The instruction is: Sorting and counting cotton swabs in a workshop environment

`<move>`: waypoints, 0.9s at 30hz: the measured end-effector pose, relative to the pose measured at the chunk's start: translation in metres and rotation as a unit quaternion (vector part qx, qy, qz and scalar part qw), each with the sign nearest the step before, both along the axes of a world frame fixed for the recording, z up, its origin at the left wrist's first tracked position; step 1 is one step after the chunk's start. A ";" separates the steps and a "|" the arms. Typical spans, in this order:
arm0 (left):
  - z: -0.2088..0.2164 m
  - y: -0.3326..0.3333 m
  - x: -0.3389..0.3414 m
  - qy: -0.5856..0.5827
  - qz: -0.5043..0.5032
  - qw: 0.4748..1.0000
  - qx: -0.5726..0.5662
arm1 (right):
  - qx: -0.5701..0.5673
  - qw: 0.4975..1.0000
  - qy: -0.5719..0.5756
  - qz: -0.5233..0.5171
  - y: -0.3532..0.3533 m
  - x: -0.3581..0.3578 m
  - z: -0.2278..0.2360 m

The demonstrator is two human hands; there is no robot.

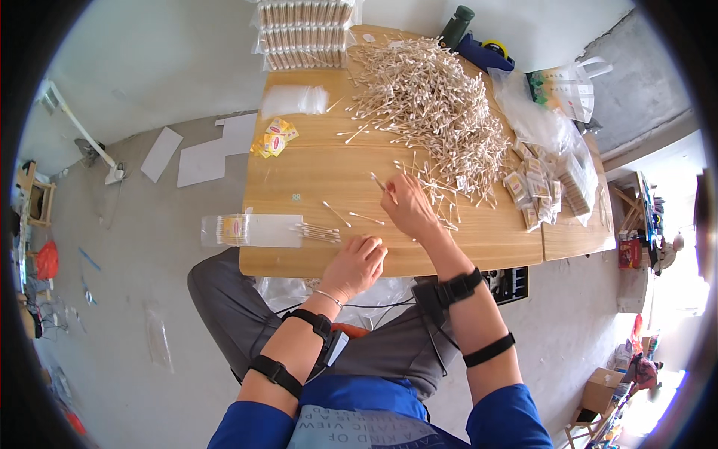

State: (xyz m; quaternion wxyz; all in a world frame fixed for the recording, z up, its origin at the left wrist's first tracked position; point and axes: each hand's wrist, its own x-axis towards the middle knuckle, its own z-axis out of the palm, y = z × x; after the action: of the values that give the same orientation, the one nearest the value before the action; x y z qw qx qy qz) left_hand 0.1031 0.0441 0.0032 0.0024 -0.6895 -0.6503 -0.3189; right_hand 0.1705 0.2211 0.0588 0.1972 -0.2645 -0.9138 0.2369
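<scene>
A large heap of cotton swabs [434, 97] covers the far right of the wooden table [336, 165]. At the heap's near edge, my right hand [411, 206] pinches a cotton swab [378, 180] whose tip sticks out past the fingers. My left hand [355, 266] rests at the front edge with its fingers curled; what they hold, if anything, is hidden. Beside it lies a small row of swabs [320, 233] against a clear plastic sleeve [274, 230]. A filled pack with a yellow label [233, 229] lies on the sleeve's left. Two loose swabs [336, 213] lie between the hands.
Stacked swab packs [307, 34] stand at the far left, with empty clear bags [295, 99] and yellow labels [275, 137] nearer. Small filled packs [535, 183] and plastic bags [550, 127] lie on the right. A tape dispenser [485, 54] and dark green bottle [456, 28] stand behind.
</scene>
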 end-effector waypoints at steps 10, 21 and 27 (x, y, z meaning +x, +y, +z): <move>-0.006 0.001 0.000 0.015 0.014 1.000 0.019 | -0.159 0.986 0.011 -0.037 -0.078 0.097 -0.019; -0.004 -0.001 -0.005 0.016 0.008 1.000 -0.012 | 0.015 0.997 -0.010 0.074 -0.078 0.089 -0.006; -0.004 0.000 -0.003 0.017 0.007 1.000 -0.005 | 0.052 0.998 -0.031 -0.026 -0.046 0.030 -0.026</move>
State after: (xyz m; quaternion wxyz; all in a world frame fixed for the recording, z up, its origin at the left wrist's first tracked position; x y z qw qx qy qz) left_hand 0.1005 0.0445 -0.0006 0.0126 -0.6904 -0.6563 -0.3040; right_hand 0.2001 0.1747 0.0331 0.1882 -0.2844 -0.9235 0.1755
